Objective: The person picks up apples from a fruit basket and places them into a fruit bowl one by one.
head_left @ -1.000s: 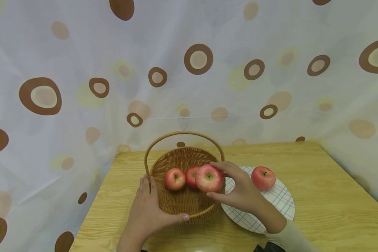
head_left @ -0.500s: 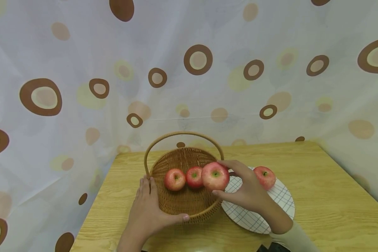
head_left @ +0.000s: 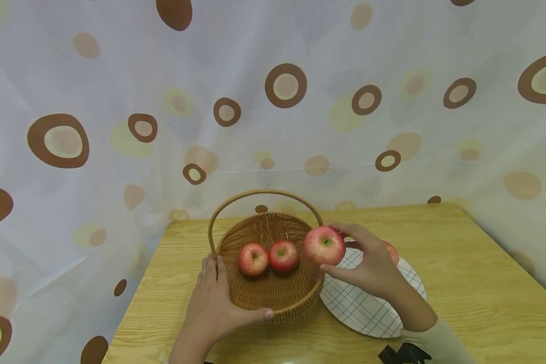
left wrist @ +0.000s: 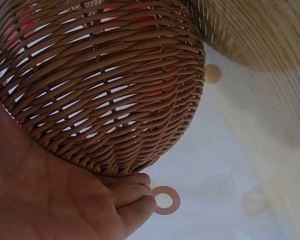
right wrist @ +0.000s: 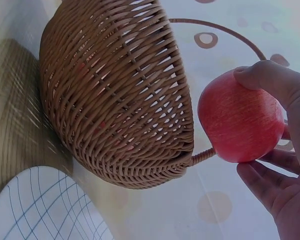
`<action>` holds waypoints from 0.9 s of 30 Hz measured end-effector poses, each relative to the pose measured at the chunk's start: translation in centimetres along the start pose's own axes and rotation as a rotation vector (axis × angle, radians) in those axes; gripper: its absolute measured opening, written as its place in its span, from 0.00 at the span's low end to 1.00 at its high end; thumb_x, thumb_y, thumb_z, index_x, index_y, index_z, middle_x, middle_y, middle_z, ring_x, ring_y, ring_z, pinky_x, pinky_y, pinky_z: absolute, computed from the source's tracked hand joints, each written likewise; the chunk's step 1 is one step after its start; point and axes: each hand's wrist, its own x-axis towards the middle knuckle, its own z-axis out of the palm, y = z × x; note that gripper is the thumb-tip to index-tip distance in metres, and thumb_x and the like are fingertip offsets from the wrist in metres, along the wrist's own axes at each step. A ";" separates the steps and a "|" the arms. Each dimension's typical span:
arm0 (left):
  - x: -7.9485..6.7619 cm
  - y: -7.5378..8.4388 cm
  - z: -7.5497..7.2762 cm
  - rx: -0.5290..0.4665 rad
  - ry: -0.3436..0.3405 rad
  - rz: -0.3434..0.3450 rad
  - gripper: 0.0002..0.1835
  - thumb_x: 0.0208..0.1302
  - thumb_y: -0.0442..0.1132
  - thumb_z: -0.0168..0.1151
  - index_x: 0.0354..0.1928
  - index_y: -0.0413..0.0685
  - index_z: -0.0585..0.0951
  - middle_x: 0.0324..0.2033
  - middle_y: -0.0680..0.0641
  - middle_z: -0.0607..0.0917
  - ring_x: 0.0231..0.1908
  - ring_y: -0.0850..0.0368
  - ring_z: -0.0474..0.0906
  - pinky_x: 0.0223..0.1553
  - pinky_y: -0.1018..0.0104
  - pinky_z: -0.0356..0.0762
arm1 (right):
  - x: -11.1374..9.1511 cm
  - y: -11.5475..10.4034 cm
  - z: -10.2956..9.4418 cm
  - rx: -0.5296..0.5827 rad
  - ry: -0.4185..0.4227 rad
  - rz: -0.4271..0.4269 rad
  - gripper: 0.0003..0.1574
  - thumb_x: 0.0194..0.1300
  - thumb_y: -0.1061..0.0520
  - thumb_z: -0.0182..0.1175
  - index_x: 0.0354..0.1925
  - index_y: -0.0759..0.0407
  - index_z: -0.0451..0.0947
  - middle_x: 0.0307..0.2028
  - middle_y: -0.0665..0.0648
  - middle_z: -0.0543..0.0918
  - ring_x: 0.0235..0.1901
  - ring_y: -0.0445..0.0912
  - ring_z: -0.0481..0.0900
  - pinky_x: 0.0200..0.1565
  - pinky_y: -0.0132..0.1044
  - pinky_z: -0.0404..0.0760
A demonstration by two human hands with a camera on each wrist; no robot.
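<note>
My right hand [head_left: 368,263] holds a red apple [head_left: 324,246] between thumb and fingers, above the right rim of a wicker basket [head_left: 273,298]. In the right wrist view this held apple [right wrist: 240,117] is beside the basket's rim, clear of the weave. Along the basket's left and front rim rests my left hand [head_left: 214,303], fingers extended and thumb on the front edge. Its palm lies against the woven wall [left wrist: 110,90] in the left wrist view. Two apples sit side by side inside, a left one [head_left: 253,259] and a right one [head_left: 283,256].
Right of the basket stands a round white plate [head_left: 364,313] with a blue grid. Another apple [head_left: 393,253] on it is mostly hidden behind my right hand. The basket's arched handle [head_left: 266,191] rises over its opening. A patterned curtain [head_left: 323,126] encloses the wooden table [head_left: 473,283].
My right hand has moved right with its apple, from over the basket's inside to its right rim, uncovering the right apple inside. The left hand has stayed in place.
</note>
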 end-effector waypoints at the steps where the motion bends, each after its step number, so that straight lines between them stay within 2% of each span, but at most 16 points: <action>1: 0.0 0.0 0.0 -0.002 -0.003 -0.003 0.91 0.32 0.94 0.64 0.83 0.31 0.45 0.83 0.28 0.38 0.84 0.31 0.35 0.80 0.34 0.53 | 0.0 0.1 -0.1 0.001 -0.001 -0.003 0.52 0.46 0.62 0.87 0.69 0.55 0.77 0.61 0.53 0.84 0.61 0.36 0.80 0.53 0.27 0.86; 8: 0.0 0.0 -0.1 -0.002 -0.005 -0.010 0.91 0.32 0.94 0.63 0.83 0.30 0.44 0.83 0.27 0.38 0.84 0.29 0.37 0.79 0.32 0.54 | 0.2 0.4 -0.7 0.023 -0.006 -0.009 0.52 0.46 0.64 0.87 0.69 0.56 0.77 0.61 0.55 0.84 0.61 0.36 0.80 0.52 0.28 0.87; 18: 0.1 -0.2 0.0 -0.003 -0.012 -0.017 0.92 0.30 0.96 0.61 0.84 0.32 0.43 0.83 0.29 0.36 0.84 0.33 0.33 0.81 0.35 0.51 | 0.2 0.7 -1.7 0.002 0.012 0.040 0.52 0.43 0.65 0.88 0.66 0.54 0.79 0.59 0.53 0.86 0.59 0.34 0.81 0.53 0.26 0.86; 27: 0.0 -0.5 0.1 -0.012 -0.008 -0.018 0.92 0.30 0.96 0.60 0.83 0.30 0.45 0.83 0.28 0.38 0.84 0.31 0.36 0.81 0.34 0.51 | 0.1 1.5 -2.0 -0.032 0.034 0.065 0.51 0.41 0.66 0.88 0.65 0.57 0.80 0.58 0.55 0.86 0.58 0.32 0.79 0.51 0.24 0.85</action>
